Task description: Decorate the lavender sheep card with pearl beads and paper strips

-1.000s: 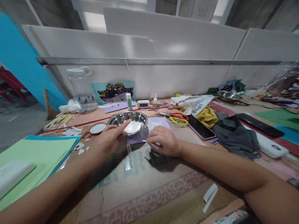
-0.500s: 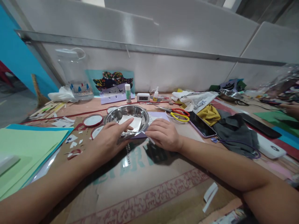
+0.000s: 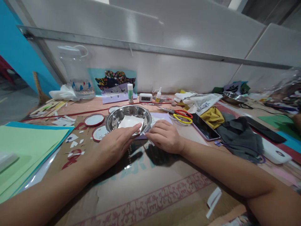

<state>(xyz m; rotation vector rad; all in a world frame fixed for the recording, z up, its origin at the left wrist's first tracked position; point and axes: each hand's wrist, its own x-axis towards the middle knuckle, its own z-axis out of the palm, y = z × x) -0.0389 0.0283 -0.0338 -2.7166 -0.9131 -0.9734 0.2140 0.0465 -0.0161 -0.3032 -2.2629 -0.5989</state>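
Observation:
A shiny steel bowl (image 3: 108, 121) holds a folded white sheet (image 3: 130, 121) and small pale bits. My left hand (image 3: 115, 142) reaches over the bowl's near rim, fingers stretched out side by side, with nothing visible in its grasp. Just right of the bowl, my right hand (image 3: 166, 136) is closed in a pinch on a thin white strip (image 3: 144, 133), whose tip pokes out toward the bowl. Beneath and behind that hand lies a purple sheet (image 3: 166, 116) with a pale pattern. A string of small beads (image 3: 129, 153) lies below the left fingers.
Red-rimmed lids (image 3: 94, 120) and paper scraps lie left of the bowl. Behind it stand a glue stick (image 3: 130, 93), a small clock (image 3: 145, 98) and a little glue bottle (image 3: 158, 95). Scissors (image 3: 183, 116), a phone (image 3: 205, 127) and a grey cloth (image 3: 237, 135) sit to the right.
My left hand's raised forefinger has come down, and its fingers now lie closer together over the near rim. The right hand keeps its pinch. The view has shifted slightly.

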